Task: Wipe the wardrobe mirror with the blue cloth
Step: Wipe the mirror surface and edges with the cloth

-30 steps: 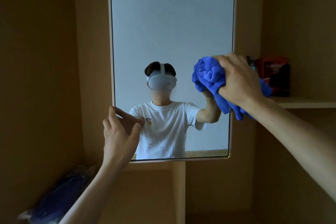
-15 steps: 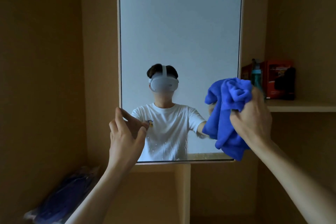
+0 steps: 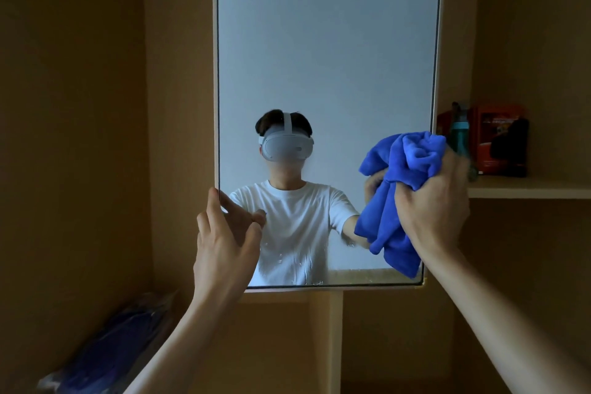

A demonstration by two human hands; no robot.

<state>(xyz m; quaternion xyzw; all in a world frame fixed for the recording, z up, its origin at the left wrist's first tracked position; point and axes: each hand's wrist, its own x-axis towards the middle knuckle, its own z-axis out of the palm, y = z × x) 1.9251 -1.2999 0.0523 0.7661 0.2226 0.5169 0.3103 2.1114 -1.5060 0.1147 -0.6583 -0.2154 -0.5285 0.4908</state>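
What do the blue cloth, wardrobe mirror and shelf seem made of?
The blue cloth: soft napped fabric, probably microfibre; it bunches in plump folds. The wardrobe mirror: glossy glass; sharp reflection, droplets low down. The shelf: matt pale board, wood or laminate.

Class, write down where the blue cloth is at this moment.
In the head view, the blue cloth is bunched in the right hand at the mirror's lower right corner, just left of the shelf.
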